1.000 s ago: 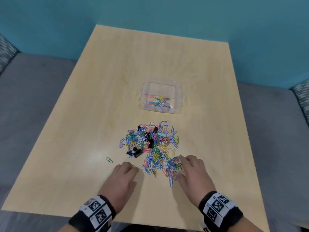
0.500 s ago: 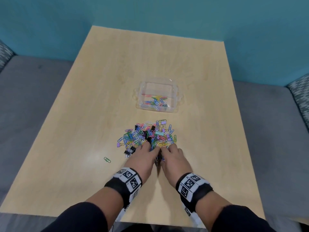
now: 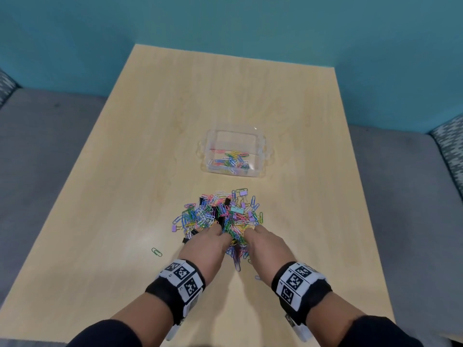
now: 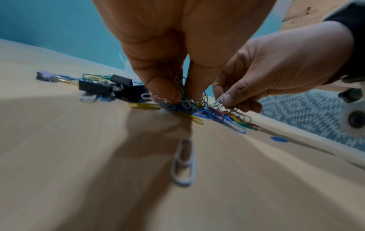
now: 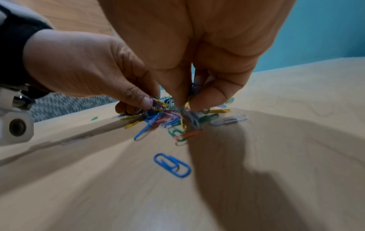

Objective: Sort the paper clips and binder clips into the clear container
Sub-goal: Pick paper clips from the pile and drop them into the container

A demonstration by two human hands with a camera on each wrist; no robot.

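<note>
**Both hands dig into the clip pile, box waiting above**

Your left hand (image 3: 209, 242) and right hand (image 3: 265, 244) meet at the lower edge of the pile of clips (image 3: 220, 216) in the centre of the head view, each pinching a tangled bunch of paper clips between thumb and fingertips. The clear box (image 3: 235, 152) sits just above the pile, a few paper clips already inside.

The risk, as it looks from here: the clips are hooked into one another, so a lift could drag trailing strands that drop short of the box. The black binder clips (image 4: 94, 87) could also ride along unsorted.

Only the wrist views show the pinches; the head view hides them behind your knuckles. The right wrist view shows a stray blue clip (image 5: 171, 164) in its centre; only the head view shows the box and a lone green clip (image 3: 156, 252) at lower left.
</note>
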